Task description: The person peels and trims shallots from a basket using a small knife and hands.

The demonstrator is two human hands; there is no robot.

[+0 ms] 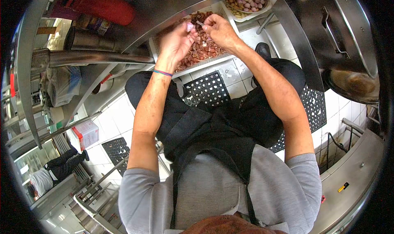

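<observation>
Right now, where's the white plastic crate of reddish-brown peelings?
Head view, top centre: the crate sits below the left hand and right hand, left of the white container of pinkish bulbs.

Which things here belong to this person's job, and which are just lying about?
Seemingly in the job:
pinkish bulb in the left hand
thin item in the right hand
white crate of reddish pieces
tub of bulbs

Apparently lying about:
yellow-black tool
red-white box

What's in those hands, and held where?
The left hand holds a small pinkish bulb by its side; the right hand pinches a thin, pale thing by one end, too small to identify.
</observation>
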